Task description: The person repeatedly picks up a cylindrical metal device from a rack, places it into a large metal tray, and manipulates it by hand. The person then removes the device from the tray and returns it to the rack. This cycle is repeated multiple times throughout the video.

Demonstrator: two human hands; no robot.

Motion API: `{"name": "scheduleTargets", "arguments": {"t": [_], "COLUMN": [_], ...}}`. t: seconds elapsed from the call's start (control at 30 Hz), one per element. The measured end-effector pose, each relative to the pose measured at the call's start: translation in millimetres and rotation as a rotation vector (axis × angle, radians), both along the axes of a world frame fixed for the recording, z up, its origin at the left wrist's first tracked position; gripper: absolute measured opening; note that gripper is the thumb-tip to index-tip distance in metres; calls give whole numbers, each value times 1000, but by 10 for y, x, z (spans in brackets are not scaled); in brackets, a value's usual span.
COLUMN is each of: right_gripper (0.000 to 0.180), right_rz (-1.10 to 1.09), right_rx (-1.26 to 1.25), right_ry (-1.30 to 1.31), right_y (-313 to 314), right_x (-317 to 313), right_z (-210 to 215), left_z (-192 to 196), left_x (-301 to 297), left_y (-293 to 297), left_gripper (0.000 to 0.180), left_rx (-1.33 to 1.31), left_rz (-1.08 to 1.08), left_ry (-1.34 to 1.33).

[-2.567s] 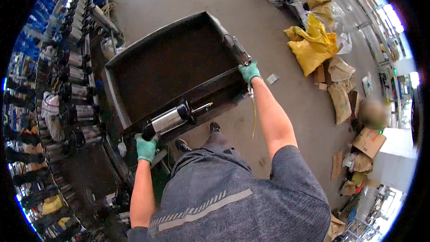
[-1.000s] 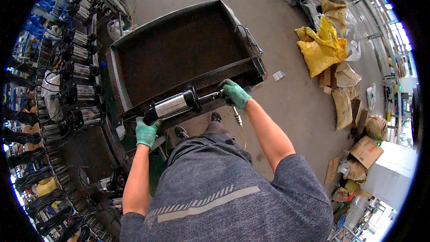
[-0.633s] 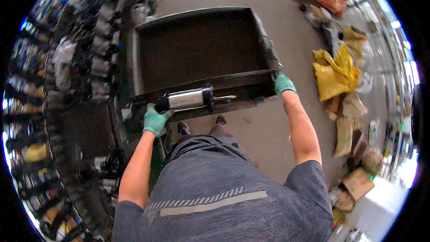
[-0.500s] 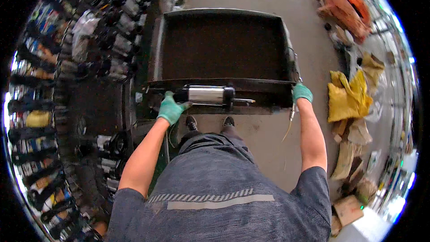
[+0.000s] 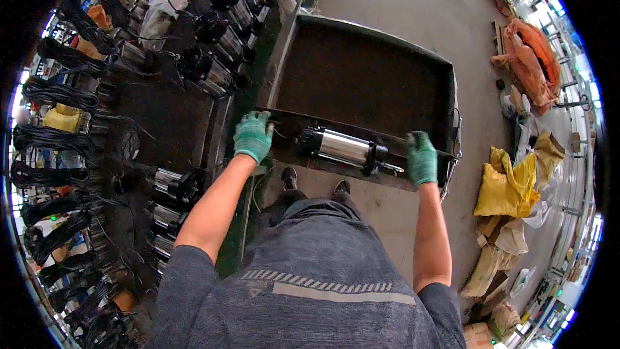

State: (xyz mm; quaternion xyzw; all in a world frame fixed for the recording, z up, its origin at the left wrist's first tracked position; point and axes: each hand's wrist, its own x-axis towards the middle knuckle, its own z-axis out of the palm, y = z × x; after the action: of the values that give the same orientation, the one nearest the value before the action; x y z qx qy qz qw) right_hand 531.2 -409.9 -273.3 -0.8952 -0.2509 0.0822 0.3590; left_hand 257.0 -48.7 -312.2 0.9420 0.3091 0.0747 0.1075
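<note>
The big dark tray [image 5: 361, 77] has swung round since a moment ago: it was angled across my view, and now its near wall lies almost square in front of me, its left side just beside the rows of pumps [image 5: 213, 71] on the rack. That, I judge, means the turning is about done. The silvery cylinder pump [image 5: 339, 147] lies along the tray's near wall, between my hands (it has kept its place there). My left hand [image 5: 253, 136] is closed over the tray's near left corner; my right hand [image 5: 422, 157], which came back from the middle, grips the near right corner.
</note>
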Motion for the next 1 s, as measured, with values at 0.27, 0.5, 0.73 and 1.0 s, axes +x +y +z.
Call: {"name": "scheduleTargets", "arguments": {"t": [0.27,0.5,0.73,1.0], "right_gripper": [27,24,26,22], "right_rz": [105,65,-4,-82], "right_rx": [-173,-219,-239,-246], "right_ry": [-166,-223,-188,-221], "right_y": [952,874,1027,1014], "right_x": [-693,-712,-698,-712], "right_z": [128,9,96,53], "left_z": [-116,137,-72,-312], "left_x": [23,91,-191,-356], "left_y": [824,932,904,644], "left_gripper": [45,37,27,26], "left_rx": [-17,-318,-659,-1270], "left_rz": [-393,-352,-222,-76], "left_ry": [610,421,-256,-308]}}
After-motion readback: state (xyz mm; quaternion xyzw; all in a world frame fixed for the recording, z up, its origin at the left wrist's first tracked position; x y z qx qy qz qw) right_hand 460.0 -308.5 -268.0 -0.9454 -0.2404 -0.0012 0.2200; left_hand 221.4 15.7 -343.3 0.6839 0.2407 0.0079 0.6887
